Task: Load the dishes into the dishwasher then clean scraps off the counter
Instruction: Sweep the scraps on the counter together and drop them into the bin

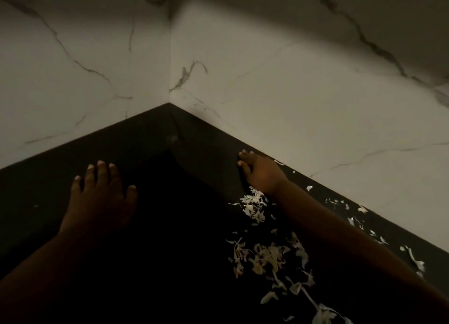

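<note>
Both hands, left hand (99,200) and right hand (261,173), fingers straight (holding nothing), beside scraps (255,207).

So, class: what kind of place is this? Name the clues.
Probably a kitchen corner. A dark counter meets marble-look wall tiles, pale vegetable-like scraps lie scattered on it, and the right hand and left hand reach over it.

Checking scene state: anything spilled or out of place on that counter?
Yes. Pale scraps lie scattered over the dark counter, under and beside the right hand, with more along the wall edge. Left hand rests flat, fingers spread. Nothing looks damaged.
</note>
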`<state>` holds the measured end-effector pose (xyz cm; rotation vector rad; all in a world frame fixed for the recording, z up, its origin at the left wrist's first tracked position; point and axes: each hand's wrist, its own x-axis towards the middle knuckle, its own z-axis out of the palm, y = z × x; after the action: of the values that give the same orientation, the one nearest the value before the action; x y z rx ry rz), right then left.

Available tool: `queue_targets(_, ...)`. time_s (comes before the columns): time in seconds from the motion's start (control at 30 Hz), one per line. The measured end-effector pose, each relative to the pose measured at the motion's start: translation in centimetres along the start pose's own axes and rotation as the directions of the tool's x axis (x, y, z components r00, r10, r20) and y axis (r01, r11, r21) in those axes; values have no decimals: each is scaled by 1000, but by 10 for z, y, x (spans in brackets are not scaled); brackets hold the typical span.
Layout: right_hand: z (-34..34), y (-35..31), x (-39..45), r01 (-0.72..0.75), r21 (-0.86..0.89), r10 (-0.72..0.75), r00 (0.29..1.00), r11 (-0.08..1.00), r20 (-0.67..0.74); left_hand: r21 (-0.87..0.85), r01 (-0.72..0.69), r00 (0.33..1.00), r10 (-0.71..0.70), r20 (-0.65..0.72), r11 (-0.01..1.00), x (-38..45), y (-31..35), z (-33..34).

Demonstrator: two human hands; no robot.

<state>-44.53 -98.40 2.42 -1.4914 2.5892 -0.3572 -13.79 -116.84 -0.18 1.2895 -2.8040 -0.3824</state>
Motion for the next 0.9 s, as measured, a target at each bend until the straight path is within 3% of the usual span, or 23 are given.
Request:
queue_targets(0.13,-11,10,-53,117,121,-110,992,986,-60,15,4,1000,-3,-15,1000,0,-1,3)
queue_targets(0.27,-36,26,-39,87,334,23,950,938,-311,42,15,1000,-14,-26,999,2,0,4)
queue_targets(0.33,-38,37,-17,64,301,20,963,951,-268,49,22,1000,-21,-21,999,2,0,4)
queue_targets(0.47,-21,58,3,33,157,-40,998,987,46,81,19,999,-17,-28,997,3,0,4)
queue_targets(0.57,-13,59,-22,11,285,-43,993,959,106,112,16,999,-10,-52,994,4,-4,8)
queue_targets(0.67,-12,51,-71,109,362,-188,963,926,192,118,20,999,-15,-47,993,2,-3,7)
queue_targets(0.77,-17,48,-98,241,448,-329,936,861,128,96,7,1000,-4,-30,995,2,0,5)
queue_targets(0.9,-27,60,-58,160,398,-175,985,904,1,84,3,1000,-1,-28,996,-1,1,3)
